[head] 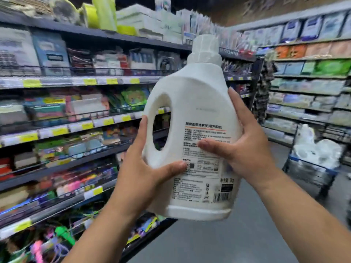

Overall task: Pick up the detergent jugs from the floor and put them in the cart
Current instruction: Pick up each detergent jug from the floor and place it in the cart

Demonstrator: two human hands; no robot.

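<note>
A white detergent jug [191, 103] with a white cap and a printed back label is held up in front of me, almost upright and tilted slightly to the right, well above the floor. My left hand [140, 168] grips its lower left side below the handle hole, thumb across the label. My right hand [245, 147] clasps the right side, thumb on the label. A blue-framed cart [313, 173] stands at the right of the aisle, and it holds several white jugs [315, 149].
Long shelves [62, 128] packed with goods run along the left, close to my left arm. More stocked shelves [307, 86] line the right and back. The grey aisle floor [237, 242] stretches ahead between me and the cart.
</note>
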